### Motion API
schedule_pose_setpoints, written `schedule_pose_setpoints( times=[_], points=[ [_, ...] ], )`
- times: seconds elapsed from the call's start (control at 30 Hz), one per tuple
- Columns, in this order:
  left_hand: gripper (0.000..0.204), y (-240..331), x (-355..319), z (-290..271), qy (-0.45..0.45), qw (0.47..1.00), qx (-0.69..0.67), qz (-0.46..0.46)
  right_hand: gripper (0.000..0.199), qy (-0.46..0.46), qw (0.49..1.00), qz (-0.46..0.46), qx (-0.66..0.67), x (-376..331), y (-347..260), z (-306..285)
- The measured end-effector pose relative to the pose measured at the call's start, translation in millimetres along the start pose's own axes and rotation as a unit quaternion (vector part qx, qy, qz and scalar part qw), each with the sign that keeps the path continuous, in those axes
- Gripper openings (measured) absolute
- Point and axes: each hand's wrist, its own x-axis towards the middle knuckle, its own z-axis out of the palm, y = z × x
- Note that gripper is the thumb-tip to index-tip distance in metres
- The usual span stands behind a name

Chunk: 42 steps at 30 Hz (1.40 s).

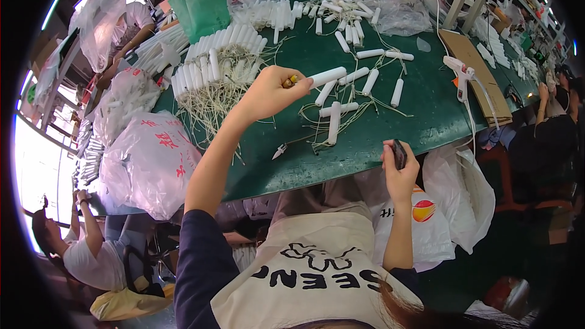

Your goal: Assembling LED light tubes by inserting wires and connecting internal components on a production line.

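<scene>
Hands both hold something: the left hand (274, 90) pinches a white tube (329, 77) by one end above the green desk (423, 120), a small brass-coloured piece (290, 81) also among its fingers. The right hand (399, 173) grips a dark object (399, 154) near the desk's front edge. Loose tubes (370, 81) lie just beyond; stacked tubes (228, 41) with tangled cords (210, 100) sit to the left, a glue gun (461, 73) beside flat cardboard (458, 44) to the right.

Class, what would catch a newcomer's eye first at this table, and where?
Mid-picture, the left hand holds a white tube over the green table. To its left lies a dense heap of wired tubes, with an upright green bag behind. Toward the table's right lies a white glue gun.
</scene>
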Motion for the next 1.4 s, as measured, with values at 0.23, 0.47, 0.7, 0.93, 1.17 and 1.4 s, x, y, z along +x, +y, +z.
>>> schedule_pose_setpoints(
  times=[0.23,0.47,0.7,0.93,1.17,1.4],
  points=[
    [0.036,-1,-5,-2,-0.022,0.996,-0.085,0.011,0.021,-0.110,0.954,-0.241,-0.139,13,-14,40],
    [0.034,-16,5,19,-0.001,0.996,-0.086,0.009,0.037,-0.195,0.918,-0.252,-0.235,8,-17,71],
    [0.029,-63,12,42,0.013,0.993,0.119,0.016,0.026,-0.119,0.945,-0.240,-0.188,12,3,63],
    [0.032,-42,-2,63,0.028,0.997,0.036,0.056,0.010,0.004,0.999,-0.027,0.031,21,-12,45],
    [0.027,4,-14,79,-0.009,0.991,-0.089,0.098,0.012,0.013,0.972,-0.219,-0.086,18,-18,44],
    [0.017,1,-14,82,0.013,0.988,-0.133,0.078,0.011,0.025,0.971,-0.218,-0.095,14,-24,43]
  ],
)
